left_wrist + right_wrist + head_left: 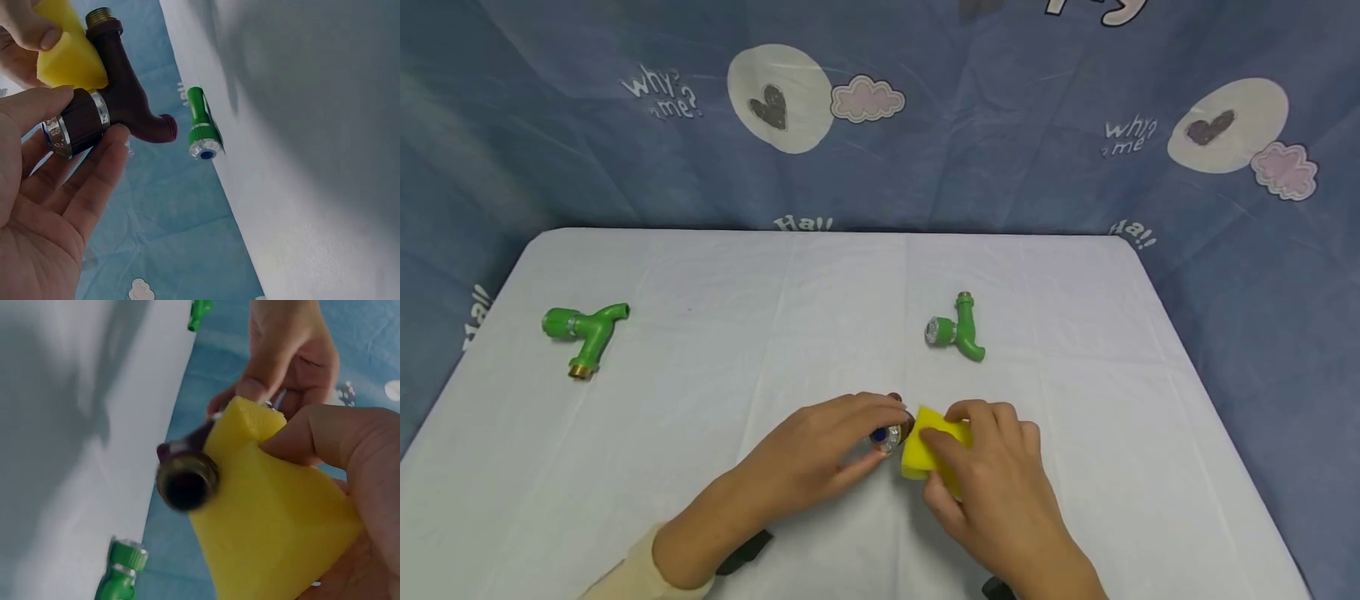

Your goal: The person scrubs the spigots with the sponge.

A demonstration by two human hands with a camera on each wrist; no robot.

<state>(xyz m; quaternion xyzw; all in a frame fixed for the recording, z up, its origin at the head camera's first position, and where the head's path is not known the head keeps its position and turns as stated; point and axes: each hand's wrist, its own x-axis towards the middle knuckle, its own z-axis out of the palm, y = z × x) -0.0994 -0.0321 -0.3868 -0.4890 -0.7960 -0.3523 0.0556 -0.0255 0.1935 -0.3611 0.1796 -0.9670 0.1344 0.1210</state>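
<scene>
My left hand [827, 450] grips a dark maroon water tap [128, 94] by its ribbed knob, thumb on one side and fingers on the other. In the left wrist view the tap's brass threaded end points up and its spout bends to the right. A yellow sponge [917, 454] is held in my right hand [1003, 483], pinched between thumb and fingers. The sponge [262, 506] lies against the tap's body in the right wrist view, where the threaded opening [187, 482] faces the camera. In the head view my left fingers cover most of the tap.
On the white-covered table [737, 275] lie two green taps: one [597, 335] at the far left, another [964, 329] beyond my right hand. A blue printed cloth [955, 167] hangs behind the table and along its sides.
</scene>
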